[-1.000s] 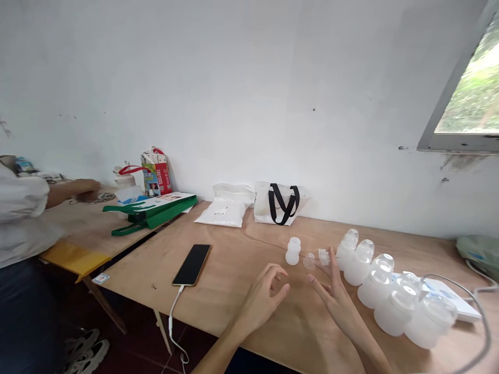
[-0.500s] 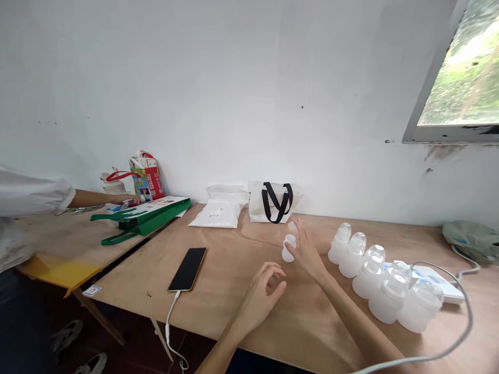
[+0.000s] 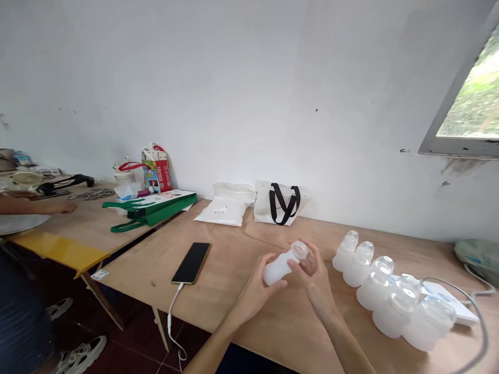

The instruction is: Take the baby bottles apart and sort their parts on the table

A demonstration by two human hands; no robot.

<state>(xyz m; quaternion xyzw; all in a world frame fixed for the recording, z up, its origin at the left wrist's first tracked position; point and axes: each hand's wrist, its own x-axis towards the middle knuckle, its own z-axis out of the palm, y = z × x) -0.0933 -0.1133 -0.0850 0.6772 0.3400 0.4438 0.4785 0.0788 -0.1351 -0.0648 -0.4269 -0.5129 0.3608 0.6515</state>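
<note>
The left hand (image 3: 253, 291) clamps the bottle (image 3: 277, 268) above the table (image 3: 230, 270), tilted toward 2 o'clock so its mouth meets the right hand (image 3: 315, 274), whose fingers pinch the cap (image 3: 300, 250).

L hand (image 3: 255, 291) grips white bottle (image 3: 277, 267), tilted; R hand (image 3: 314, 275) at its cap (image 3: 300, 250). Capped bottles (image 3: 384, 293) to right.

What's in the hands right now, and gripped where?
A small white bottle, tilted over the table. The left hand has its grip on the body, the right hand on the neck end.
</note>
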